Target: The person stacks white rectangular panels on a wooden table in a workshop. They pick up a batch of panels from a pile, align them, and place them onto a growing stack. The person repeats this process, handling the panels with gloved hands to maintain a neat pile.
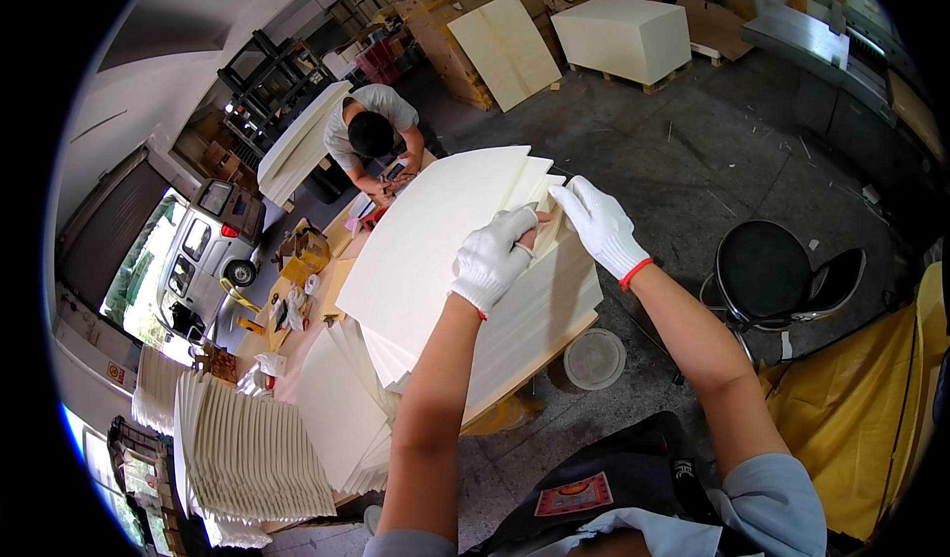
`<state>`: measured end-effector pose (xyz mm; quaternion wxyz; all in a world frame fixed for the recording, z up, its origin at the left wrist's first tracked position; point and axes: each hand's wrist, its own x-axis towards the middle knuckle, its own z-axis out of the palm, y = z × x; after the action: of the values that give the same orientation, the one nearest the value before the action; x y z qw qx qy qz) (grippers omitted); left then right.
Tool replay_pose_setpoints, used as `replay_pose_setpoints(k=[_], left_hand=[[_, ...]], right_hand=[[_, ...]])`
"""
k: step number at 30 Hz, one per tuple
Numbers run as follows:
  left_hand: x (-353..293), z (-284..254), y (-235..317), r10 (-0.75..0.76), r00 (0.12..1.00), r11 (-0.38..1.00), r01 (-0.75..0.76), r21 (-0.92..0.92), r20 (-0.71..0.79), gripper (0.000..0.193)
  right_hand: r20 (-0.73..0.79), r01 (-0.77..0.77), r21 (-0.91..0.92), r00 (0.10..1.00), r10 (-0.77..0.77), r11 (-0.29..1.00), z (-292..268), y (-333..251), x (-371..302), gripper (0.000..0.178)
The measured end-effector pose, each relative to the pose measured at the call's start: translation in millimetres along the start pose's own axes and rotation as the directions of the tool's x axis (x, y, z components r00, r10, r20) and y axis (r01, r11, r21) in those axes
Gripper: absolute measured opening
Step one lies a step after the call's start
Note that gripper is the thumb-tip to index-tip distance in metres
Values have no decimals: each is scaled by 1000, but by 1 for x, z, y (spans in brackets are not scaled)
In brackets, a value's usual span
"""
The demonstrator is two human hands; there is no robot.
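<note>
A fanned stack of large white sheets (435, 231) with curved edges lies on the table before me. My left hand (495, 255), in a white knit glove with some bare fingertips showing, is closed over the right side of the stack. Something small and greyish may be between its fingers, but I cannot make it out. My right hand (599, 226), in a white glove with a red cuff, pinches the far right corner of the sheets. Beneath them is a thick pile of pale sheets (534, 320), its layered side toward me.
At the table's far side a person (374, 137) bends over the work surface. Rows of stacked white pieces (252, 448) stand at the lower left. A lidded bucket (595, 359) is beside the table, a black chair (762, 270) to the right. Cardboard boxes (455, 33) line the back.
</note>
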<state>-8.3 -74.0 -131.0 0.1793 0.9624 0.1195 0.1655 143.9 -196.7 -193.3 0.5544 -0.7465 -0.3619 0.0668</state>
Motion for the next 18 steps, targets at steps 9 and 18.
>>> replay_pose_setpoints(k=[9, 18], left_hand=[[-2, 12, -11, 216, 964, 972, -197, 126, -154, 38], [-19, 20, -9, 397, 767, 907, -244, 343, -504, 38]], right_hand=[[49, -57, 68, 997, 54, 996, -8, -10, -1, 44], [369, -370, 929, 916, 157, -22, 48, -20, -10, 48]])
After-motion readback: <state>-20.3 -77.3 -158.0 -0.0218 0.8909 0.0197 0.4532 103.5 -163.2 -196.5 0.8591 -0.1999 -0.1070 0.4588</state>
